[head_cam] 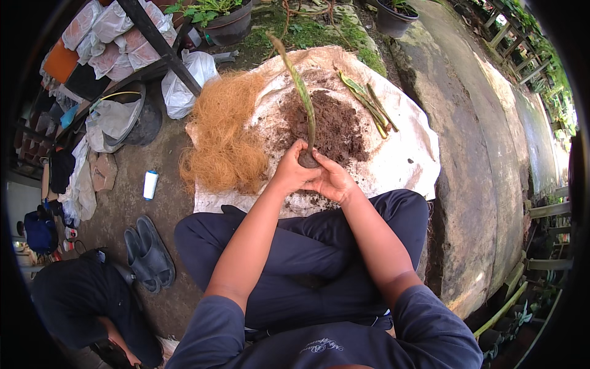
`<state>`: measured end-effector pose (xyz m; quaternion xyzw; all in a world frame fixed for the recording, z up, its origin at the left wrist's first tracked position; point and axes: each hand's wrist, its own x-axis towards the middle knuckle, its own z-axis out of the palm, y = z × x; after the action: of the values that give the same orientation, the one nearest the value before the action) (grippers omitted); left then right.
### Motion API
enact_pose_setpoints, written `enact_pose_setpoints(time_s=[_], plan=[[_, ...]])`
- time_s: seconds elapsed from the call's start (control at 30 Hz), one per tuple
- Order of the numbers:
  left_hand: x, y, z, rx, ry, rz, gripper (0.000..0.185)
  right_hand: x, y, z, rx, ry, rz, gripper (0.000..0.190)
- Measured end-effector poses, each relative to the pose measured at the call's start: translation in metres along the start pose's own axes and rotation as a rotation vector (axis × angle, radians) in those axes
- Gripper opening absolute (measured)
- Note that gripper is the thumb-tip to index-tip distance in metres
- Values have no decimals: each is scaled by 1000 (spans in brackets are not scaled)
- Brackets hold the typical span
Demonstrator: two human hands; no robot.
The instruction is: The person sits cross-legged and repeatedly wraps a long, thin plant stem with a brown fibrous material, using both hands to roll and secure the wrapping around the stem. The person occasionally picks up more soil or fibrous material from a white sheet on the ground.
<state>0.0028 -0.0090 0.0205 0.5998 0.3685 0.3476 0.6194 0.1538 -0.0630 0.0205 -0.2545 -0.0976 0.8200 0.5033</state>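
Both hands are closed around a ball of dark soil (308,160) at the base of a long, mottled green plant leaf (305,99). My left hand (294,171) cups the ball from the left, and my right hand (335,179) presses it from the right, the fingers meeting below. The leaf rises from the ball and leans away to the upper left. Just beyond the hands, a heap of loose moist soil (339,127) lies on a white woven sack (405,159). Brown coconut fibre (226,133) is piled on the sack's left side.
Several cut leaves (368,104) lie on the sack's right. On the ground at left are a white thread spool (150,184), grey sandals (150,253) and a black bucket (143,120). Another person (92,300) sits at lower left. Potted plants (228,23) stand at the back.
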Motion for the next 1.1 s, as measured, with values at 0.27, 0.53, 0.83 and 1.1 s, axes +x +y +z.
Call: enact_pose_setpoints(time_s=[0.27, 0.53, 0.83, 1.1], plan=[[-4, -6, 5, 265, 58, -95, 54, 1, 3, -2, -74, 99, -11, 35], [-6, -3, 10, 349, 88, -99, 57, 5, 13, 1, -114, 149, -86, 32], [1, -5, 3, -24, 14, -32, 52, 4, 4, 2, 63, 69, -46, 40], [-6, 2, 8, 255, 49, -123, 51, 1, 2, 4, 49, 50, 12, 36]])
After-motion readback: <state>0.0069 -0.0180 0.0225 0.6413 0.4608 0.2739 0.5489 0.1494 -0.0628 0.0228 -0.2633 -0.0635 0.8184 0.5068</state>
